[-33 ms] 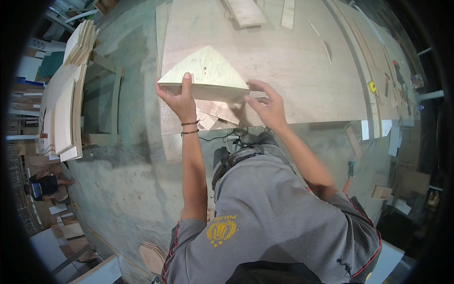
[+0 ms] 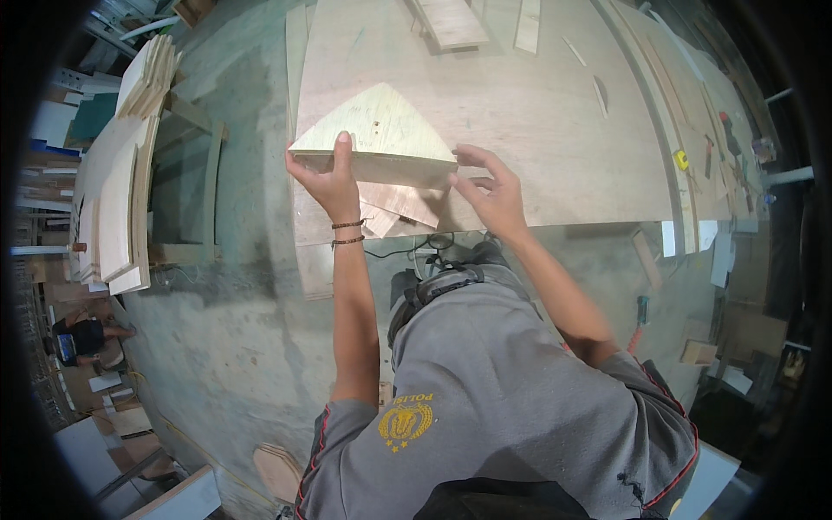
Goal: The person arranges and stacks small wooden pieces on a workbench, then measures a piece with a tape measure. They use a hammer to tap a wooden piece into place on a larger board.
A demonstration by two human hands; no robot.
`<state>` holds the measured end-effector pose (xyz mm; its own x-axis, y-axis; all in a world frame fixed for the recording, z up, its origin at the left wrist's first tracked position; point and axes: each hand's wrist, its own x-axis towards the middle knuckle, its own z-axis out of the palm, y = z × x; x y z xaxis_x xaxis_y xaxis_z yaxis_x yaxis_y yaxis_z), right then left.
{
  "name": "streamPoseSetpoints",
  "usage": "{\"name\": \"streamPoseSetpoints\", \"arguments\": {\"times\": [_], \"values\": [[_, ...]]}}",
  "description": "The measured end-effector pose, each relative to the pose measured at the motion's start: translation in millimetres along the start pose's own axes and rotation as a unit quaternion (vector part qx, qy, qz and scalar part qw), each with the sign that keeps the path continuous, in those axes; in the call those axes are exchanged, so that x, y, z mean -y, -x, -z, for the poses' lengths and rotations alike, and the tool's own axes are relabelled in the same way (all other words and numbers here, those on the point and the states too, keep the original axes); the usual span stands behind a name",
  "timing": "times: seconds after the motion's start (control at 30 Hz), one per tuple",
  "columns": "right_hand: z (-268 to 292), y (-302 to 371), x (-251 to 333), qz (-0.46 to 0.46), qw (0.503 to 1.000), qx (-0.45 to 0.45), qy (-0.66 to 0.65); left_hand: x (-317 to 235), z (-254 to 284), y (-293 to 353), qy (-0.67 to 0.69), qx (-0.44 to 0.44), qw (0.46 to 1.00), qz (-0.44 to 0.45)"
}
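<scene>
A triangular plywood piece (image 2: 379, 120) with a pale top and a deep brown near side is held over the near left part of the worktable. Whether it is one block or several layers, I cannot tell. My left hand (image 2: 331, 178) is closed on its left end, thumb lying over the top near edge and fingers round the left corner. At the right corner, my right hand (image 2: 494, 189) has thumb and forefinger against the piece, its other fingers loosely bent. Beneath the near side, flat offcuts of wood (image 2: 403, 204) lie on the table, partly hidden.
The large plywood-topped table (image 2: 563, 156) carries boards (image 2: 451, 24) at its far side and a yellow tape measure (image 2: 681, 159) at right. Stacked panels (image 2: 117, 212) stand at left. A person (image 2: 85, 338) is low down at far left. A cable (image 2: 390, 254) hangs by the table's near edge.
</scene>
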<state>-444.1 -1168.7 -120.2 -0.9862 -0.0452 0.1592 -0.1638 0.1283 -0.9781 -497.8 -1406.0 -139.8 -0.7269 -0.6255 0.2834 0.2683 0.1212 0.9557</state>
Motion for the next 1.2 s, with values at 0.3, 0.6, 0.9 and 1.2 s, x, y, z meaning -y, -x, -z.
{"name": "streamPoseSetpoints", "arguments": {"times": [0.3,0.6,0.9,1.2], "values": [[1.1,-9.2,-6.8,0.049,0.998,-0.018,0.037,10.7,0.2,-4.4,-0.012,-0.019,1.000,0.011],[4.9,-15.6,-6.4,0.108,0.985,-0.007,0.136,7.0,0.3,-5.1,-0.049,-0.016,0.999,0.011],[13.6,-25.7,2.4,-0.105,0.990,0.084,-0.030,1.4,-0.4,4.9,-0.078,-0.042,0.996,0.020],[-5.2,-47.5,-9.6,-0.248,0.943,0.217,0.047,-30.4,20.6,55.2,0.114,-0.050,0.977,0.171]]}}
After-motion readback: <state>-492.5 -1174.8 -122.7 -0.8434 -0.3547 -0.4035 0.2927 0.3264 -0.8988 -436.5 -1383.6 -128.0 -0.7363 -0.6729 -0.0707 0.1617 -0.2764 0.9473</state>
